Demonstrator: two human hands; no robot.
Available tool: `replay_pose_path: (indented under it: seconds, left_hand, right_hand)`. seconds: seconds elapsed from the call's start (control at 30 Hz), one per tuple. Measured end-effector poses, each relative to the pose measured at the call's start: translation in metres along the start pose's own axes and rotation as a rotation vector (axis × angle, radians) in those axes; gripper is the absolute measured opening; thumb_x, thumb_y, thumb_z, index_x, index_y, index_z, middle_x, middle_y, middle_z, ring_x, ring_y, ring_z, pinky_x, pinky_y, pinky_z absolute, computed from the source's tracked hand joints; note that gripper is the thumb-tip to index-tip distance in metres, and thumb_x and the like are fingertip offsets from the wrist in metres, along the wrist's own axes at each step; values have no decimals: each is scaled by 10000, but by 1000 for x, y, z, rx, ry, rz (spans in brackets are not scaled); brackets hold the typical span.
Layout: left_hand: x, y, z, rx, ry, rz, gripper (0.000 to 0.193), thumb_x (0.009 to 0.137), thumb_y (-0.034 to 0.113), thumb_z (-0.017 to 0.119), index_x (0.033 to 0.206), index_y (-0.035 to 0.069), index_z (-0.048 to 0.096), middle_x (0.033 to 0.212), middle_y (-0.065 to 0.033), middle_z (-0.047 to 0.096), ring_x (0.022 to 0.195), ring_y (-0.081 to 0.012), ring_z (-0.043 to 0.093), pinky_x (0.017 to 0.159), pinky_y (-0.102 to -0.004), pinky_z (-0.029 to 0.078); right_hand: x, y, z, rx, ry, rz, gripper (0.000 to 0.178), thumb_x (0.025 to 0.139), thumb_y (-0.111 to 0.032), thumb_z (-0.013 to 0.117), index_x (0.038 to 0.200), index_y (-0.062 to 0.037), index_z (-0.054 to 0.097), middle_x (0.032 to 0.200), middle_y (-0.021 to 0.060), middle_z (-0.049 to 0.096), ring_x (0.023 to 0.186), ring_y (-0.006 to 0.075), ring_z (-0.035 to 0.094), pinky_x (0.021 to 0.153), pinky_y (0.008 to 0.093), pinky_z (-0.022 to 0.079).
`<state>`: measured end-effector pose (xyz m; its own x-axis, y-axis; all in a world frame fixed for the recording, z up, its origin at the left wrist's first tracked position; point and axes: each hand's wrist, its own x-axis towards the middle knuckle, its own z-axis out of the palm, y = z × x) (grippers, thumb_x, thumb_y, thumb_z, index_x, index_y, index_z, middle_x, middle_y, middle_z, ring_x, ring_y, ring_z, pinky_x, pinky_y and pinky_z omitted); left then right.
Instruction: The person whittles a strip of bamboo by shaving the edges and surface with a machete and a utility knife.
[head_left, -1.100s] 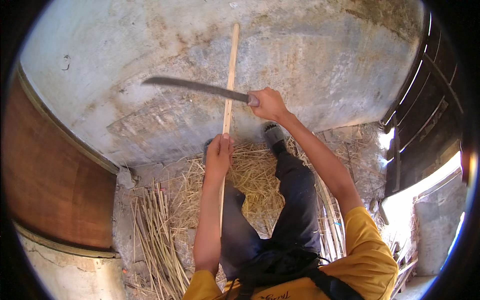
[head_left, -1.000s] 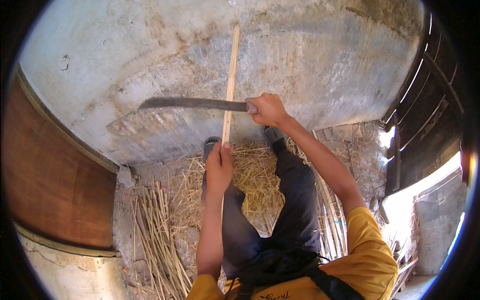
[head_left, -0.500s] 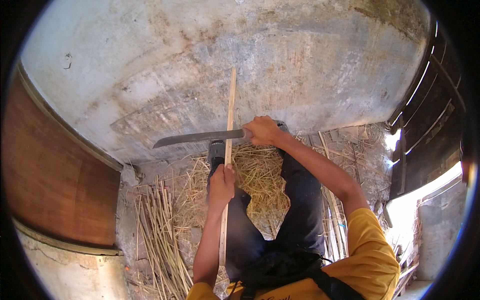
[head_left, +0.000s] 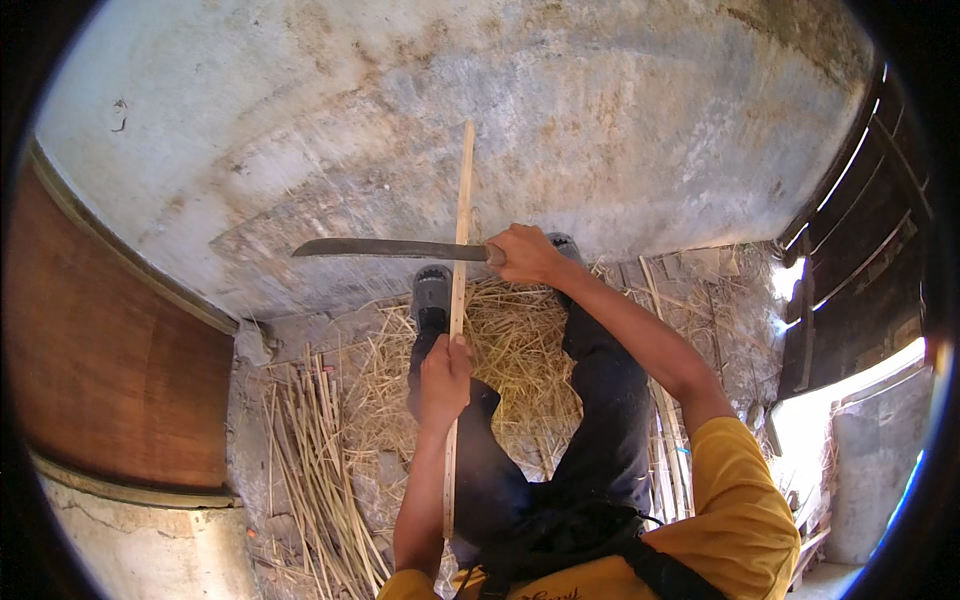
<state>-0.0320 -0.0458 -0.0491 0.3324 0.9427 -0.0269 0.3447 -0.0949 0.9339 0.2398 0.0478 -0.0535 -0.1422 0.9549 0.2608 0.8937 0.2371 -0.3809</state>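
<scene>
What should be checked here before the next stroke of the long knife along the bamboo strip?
1. Left hand grips the bamboo strip: ok, fingers closed round it at mid length.
2. Right hand holds the long knife by its handle: ok.
3. Blade meets the strip: ok, it crosses the strip well above the left hand.
4. Left hand away from the edge: ok, a stretch of bare strip lies between them.
5. Feet out of the blade's path: cannot tell; the grey shoe sits just below the blade in the picture, depth unclear.
6. Which way the cutting edge faces: cannot tell.
</scene>
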Motion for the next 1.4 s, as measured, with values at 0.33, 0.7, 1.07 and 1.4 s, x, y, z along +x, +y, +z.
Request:
replay_pose_path:
  seconds: [0.33, 0.7, 1.07, 1.4]
  left_hand:
    - [-4, 15, -3, -70, -72, -42, 336, 1123, 270, 456, 924, 23, 567, 630, -30, 527, 449, -116, 492, 432, -327, 387]
    - [-4, 20, -1, -106, -65, -46, 320, 1123, 252, 469, 907, 33, 555, 627, -21, 521, 458, -104, 493, 429, -308, 382]
    - [-3, 13, 12, 278, 113, 207, 264, 1092, 162, 527, 897, -16, 532, 668, -184, 584, 565, -340, 611, 554, -436, 443]
    - [-11, 21, 10, 368, 155, 201, 241, 1076, 159, 561, 908, -5, 503, 675, -286, 574, 639, -523, 595, 529, -527, 404]
  right_hand:
    - [17, 21, -6, 71, 63, 112, 254, 735, -222, 700, 957, -113, 757, 815, 182, 722, 805, 408, 710, 740, 523, 563]
    - [43, 40, -25, 78, 202, 187, 163, 728, -142, 664, 858, -78, 739, 796, 160, 723, 785, 404, 699, 711, 498, 555]
    - [27, 29, -19, 56, 139, 29, 175, 737, -152, 643, 866, -92, 743, 789, 178, 713, 777, 415, 691, 696, 521, 545]
    - [25, 15, -22, 66, 53, 17, 123, 771, -181, 681, 821, -79, 728, 764, 186, 707, 778, 426, 692, 690, 508, 544]
